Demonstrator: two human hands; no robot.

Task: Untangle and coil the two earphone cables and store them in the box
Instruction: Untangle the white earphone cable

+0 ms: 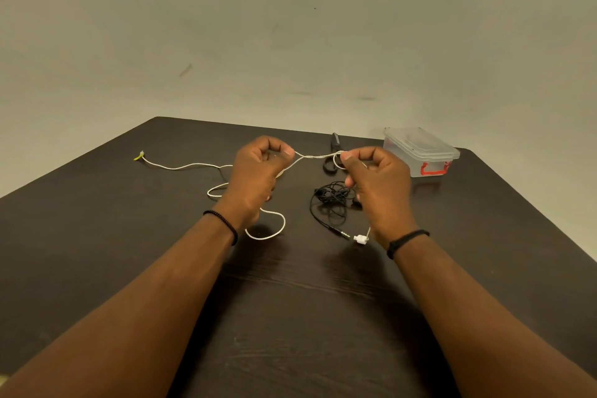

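Head view. My left hand [258, 174] and right hand [376, 184] were raised above the dark table [97, 236], each pinching the white earphone cable [315, 157], which ran taut between them. The rest of that cable trailed in loops on the table toward my left. The black earphone cable [332, 203] lay in a tangled heap just under my right hand. The clear box [420, 152], lid on, stood at the far right, scissors [332, 152] beside it.
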